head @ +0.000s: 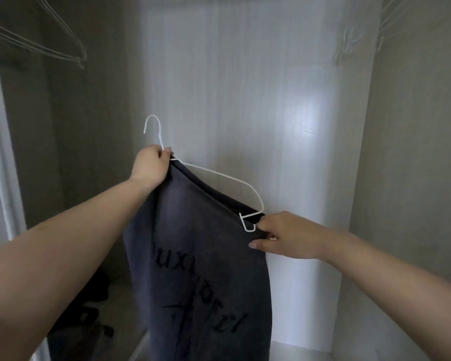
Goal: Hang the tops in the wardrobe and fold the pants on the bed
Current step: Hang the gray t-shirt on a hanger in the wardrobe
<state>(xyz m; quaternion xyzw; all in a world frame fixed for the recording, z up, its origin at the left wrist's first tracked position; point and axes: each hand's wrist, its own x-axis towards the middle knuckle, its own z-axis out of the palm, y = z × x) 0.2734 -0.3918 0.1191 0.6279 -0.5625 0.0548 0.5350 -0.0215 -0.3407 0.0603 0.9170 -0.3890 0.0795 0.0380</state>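
Note:
A dark grey top with black lettering hangs from a white wire hanger, held up inside the open wardrobe. My left hand grips the hanger at the base of its hook together with the top's edge. My right hand pinches the top's fabric at the hanger's right end, where the wire bends into a small loop. The hanger's right arm is bare wire; the cloth sags below it. The hook points up and left, free of any rail.
Empty white wire hangers hang at the upper left and upper right. A dark garment lies low at the left inside the wardrobe. The wardrobe's white back panel and side walls enclose the space.

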